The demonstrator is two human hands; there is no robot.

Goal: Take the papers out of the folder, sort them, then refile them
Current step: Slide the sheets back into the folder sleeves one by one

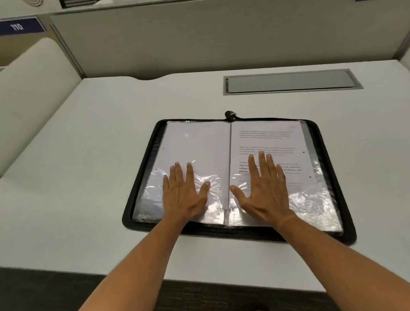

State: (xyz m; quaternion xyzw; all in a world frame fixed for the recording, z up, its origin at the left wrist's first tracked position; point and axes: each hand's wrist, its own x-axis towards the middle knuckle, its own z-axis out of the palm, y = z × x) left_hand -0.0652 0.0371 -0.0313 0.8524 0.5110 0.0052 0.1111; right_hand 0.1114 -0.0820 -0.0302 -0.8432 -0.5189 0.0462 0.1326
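Spread flat, the left hand point(185, 191) and right hand point(264, 186) are pressed on the open folder point(145, 162) at twelve o'clock on the desk point(71, 171), whose papers point(267, 142), judged light, limp and sleeve-slick, are best pinched by a top edge.

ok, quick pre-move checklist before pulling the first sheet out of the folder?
1. Folder lies open and flat on the desk: ok.
2. Left hand flat on the left sleeve page, holding nothing: ok.
3. Right hand flat on the printed right page, holding nothing: ok.
4. Papers out of the sleeves: not ok, all inside.
5. Which edge the sleeves open at: cannot tell.
6. Bare desk left of the folder for sorting: ok.
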